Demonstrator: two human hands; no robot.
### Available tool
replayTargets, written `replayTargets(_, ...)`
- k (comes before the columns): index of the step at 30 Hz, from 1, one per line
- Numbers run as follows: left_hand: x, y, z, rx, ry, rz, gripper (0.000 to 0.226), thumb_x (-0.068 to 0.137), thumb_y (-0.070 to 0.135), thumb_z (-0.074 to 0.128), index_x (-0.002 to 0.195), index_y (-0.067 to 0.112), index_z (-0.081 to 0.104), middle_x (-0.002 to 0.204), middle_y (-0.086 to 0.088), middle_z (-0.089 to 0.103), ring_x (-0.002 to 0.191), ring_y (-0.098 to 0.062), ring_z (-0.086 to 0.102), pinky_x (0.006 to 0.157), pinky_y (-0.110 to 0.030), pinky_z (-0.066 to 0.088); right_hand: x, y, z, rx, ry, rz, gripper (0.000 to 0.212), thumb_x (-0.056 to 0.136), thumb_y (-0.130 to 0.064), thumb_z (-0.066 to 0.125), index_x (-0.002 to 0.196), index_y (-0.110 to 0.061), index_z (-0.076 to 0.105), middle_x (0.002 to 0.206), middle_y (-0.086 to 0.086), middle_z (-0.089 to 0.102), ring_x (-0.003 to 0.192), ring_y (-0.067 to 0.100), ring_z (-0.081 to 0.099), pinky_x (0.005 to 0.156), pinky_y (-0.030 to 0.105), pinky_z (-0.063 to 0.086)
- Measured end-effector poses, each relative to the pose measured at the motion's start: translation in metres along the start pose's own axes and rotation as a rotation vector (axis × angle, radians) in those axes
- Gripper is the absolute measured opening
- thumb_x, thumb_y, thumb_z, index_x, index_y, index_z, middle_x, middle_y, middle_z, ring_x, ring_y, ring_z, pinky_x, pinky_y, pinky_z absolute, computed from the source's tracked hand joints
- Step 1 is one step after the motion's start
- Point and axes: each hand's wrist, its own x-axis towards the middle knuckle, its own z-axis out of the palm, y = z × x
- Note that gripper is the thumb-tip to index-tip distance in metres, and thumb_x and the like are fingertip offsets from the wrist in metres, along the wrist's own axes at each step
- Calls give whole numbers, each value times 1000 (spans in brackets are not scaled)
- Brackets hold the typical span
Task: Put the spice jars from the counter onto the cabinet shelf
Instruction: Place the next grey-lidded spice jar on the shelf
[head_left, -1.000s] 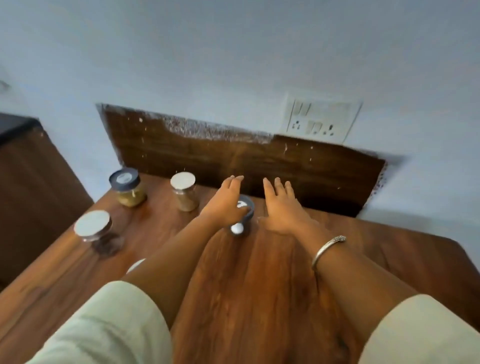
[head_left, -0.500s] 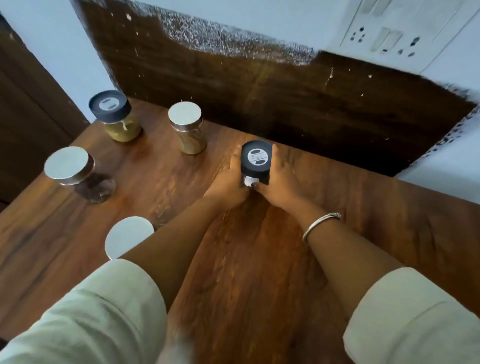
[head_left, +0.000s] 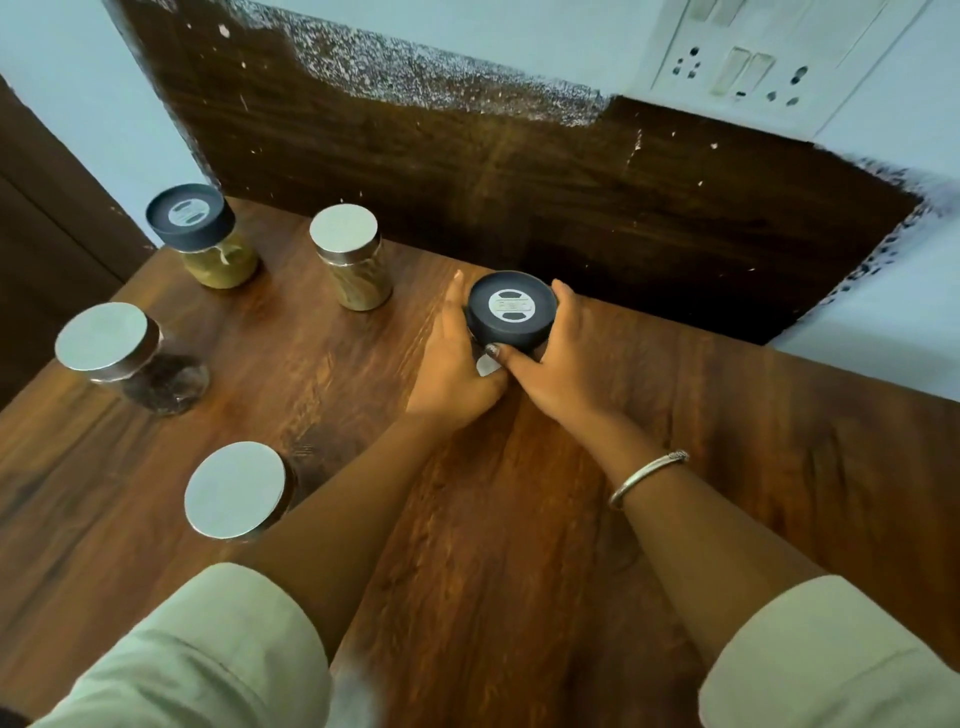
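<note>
A black-lidded spice jar (head_left: 511, 310) stands on the wooden counter (head_left: 727, 441) near the backsplash. My left hand (head_left: 452, 364) holds its left side and my right hand (head_left: 558, 358) wraps its right side, thumb across the front; the jar's body is mostly hidden by my fingers. Left of it are several more jars: a black-lidded jar of yellow-green spice (head_left: 200, 234), a silver-lidded jar of tan spice (head_left: 350, 257), a silver-lidded jar with dark contents (head_left: 127, 358), and a silver-lidded jar (head_left: 236, 488) partly behind my left forearm.
A dark wooden backsplash (head_left: 519, 171) rises behind the counter, with a white switch and socket plate (head_left: 753, 67) on the wall above. A dark wooden panel (head_left: 47, 218) stands at the far left. The counter's right part is bare wood.
My hands went from lying flat beside the black-lidded jar to gripping it from both sides. The camera moved closer and lower over the counter.
</note>
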Motion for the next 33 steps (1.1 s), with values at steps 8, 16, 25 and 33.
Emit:
replayTargets(8, -29, 59, 4, -25, 140, 141, 106, 70, 38, 74, 147, 3, 10, 146, -8, 30, 132, -2, 24, 105, -6, 23, -48, -35, -48, 266, 275, -31, 92, 66, -39, 82, 139, -9, 35, 135, 9, 42, 121, 18, 48, 91, 26, 52)
replayTargets(16, -57, 122, -15, -371, 39, 134, 111, 59, 43, 74, 145, 21, 8, 122, 13, 46, 106, -6, 61, 87, -25, 54, -91, -45, -113, 672, 134, 13, 82, 77, -30, 74, 144, -17, 29, 131, 7, 50, 114, 15, 57, 82, 19, 55)
replayTargets(25, -88, 165, -21, -543, -108, 134, 57, 92, 20, 55, 140, 19, 23, 113, 3, 57, 97, -2, 65, 76, -20, 54, -139, -48, -149, 718, 84, -58, 67, 67, -39, 74, 126, -36, 45, 116, -6, 63, 106, 10, 63, 87, 33, 54)
replayTargets(33, -106, 190, -23, -485, -227, 217, 69, 95, 21, 46, 150, 27, 3, 113, 10, 59, 105, 0, 62, 87, -23, 54, -165, -67, -179, 463, 271, -58, 86, 73, -34, 78, 145, -26, 31, 136, -7, 49, 125, 8, 47, 101, 28, 46)
